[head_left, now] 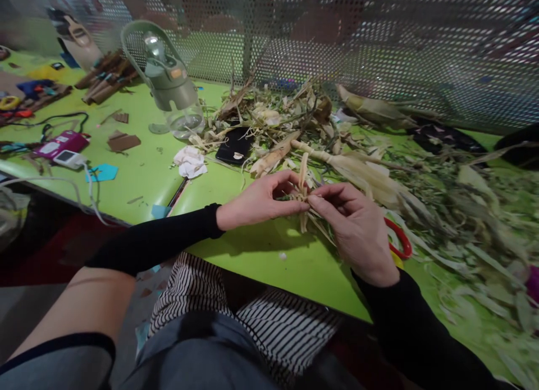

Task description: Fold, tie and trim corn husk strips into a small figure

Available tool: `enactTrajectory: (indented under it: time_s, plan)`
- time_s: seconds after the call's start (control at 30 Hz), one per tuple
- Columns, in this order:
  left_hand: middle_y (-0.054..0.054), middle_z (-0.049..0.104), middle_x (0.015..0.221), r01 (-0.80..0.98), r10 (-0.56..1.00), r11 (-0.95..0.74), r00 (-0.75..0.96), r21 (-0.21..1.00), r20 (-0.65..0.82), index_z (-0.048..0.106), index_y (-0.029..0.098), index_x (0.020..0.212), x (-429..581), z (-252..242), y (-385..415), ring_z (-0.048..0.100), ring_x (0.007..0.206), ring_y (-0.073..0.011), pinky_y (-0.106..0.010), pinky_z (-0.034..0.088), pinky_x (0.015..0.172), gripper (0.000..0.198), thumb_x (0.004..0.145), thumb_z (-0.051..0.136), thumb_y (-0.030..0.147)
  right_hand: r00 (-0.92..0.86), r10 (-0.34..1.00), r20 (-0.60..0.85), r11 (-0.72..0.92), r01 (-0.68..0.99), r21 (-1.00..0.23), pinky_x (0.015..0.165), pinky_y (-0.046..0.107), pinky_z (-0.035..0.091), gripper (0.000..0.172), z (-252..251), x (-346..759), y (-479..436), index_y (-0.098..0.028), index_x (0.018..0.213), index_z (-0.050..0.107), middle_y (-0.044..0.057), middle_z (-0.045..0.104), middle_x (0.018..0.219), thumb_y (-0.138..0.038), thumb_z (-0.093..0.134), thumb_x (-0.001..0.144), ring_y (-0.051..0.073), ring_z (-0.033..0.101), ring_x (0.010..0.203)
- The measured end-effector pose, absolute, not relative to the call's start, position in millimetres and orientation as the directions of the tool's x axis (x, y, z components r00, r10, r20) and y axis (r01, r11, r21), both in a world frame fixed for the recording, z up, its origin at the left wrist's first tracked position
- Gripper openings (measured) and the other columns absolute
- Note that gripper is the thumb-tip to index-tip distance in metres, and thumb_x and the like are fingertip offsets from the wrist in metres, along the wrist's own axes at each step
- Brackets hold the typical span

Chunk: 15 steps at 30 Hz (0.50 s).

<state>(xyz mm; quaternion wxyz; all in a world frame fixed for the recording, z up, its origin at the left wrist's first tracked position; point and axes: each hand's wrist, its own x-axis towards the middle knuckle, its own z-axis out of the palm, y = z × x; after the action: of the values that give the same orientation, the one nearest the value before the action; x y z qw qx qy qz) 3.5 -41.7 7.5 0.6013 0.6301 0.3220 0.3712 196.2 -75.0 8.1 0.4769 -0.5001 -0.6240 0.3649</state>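
My left hand [267, 198] and my right hand [356, 221] meet above the front part of a green table [236, 241]. Between their fingertips is a small bundle of pale corn husk strips [303, 179], with one strip sticking up and others hanging below. Thumb and fingers of my left hand pinch it from the left. My right thumb and forefinger press on its right side. A bit of green shows inside the left grip. Partly behind my right wrist lies a red scissor handle [399, 239]. A dried corn husk [349, 168] lies just beyond my hands.
A heap of husk scraps [278, 112] spreads across the back and right. A green-lidded water bottle [172, 86], black phone [236, 145], crumpled tissue [190, 162] and purple device [61, 145] with a white cable stand or lie leftward. A perforated metal screen [295, 36] borders the back.
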Motion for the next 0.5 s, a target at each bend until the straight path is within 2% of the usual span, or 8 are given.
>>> enactTrajectory:
  time_s: [0.2,0.3,0.4,0.5]
  plan:
    - [0.003,0.060,0.088,-0.090,0.835,0.027,0.550,0.996,0.027,0.061,0.017,0.093,1.6,10.1,-40.8,0.055,0.079,-0.0091,-0.025,0.044,0.076,0.045,0.074,0.090,0.046,-0.066,0.951,0.301,0.305,0.337,-0.891,0.056,0.025,0.051,0.010,6.6,195.1,-74.1,-0.022,0.086,0.071,0.000,0.071,0.077,-0.028,0.080,0.085,0.014,0.062,0.065]
    - [0.005,0.060,0.082,-0.140,0.822,0.128,0.569,0.982,-0.026,0.061,0.017,0.092,1.7,11.8,-41.2,0.055,0.073,-0.0073,-0.024,0.045,0.072,0.046,0.070,0.093,0.041,-0.090,0.973,0.213,0.227,0.210,-0.951,0.053,0.025,0.048,0.018,2.2,194.8,-75.6,-0.023,0.088,0.072,-0.001,0.070,0.076,-0.038,0.082,0.086,0.013,0.059,0.061]
    - [0.005,0.063,0.079,-0.212,0.796,0.216,0.604,0.953,-0.046,0.062,0.016,0.090,1.3,12.0,-41.8,0.059,0.071,-0.0070,-0.024,0.048,0.072,0.043,0.068,0.095,0.035,-0.116,0.982,0.152,0.160,0.064,-0.985,0.058,0.027,0.052,0.029,0.0,193.4,-76.9,-0.024,0.089,0.070,0.000,0.071,0.080,-0.049,0.084,0.086,0.014,0.063,0.066]
    - [0.005,0.064,0.075,-0.239,0.774,0.342,0.620,0.909,-0.129,0.064,0.015,0.086,-0.3,9.8,-41.6,0.060,0.068,-0.0060,-0.022,0.051,0.071,0.036,0.069,0.092,0.029,-0.171,0.967,0.190,0.211,0.118,-0.970,0.065,0.030,0.058,0.029,2.6,194.2,-75.5,-0.024,0.088,0.070,0.001,0.073,0.084,-0.051,0.081,0.088,0.016,0.066,0.072]
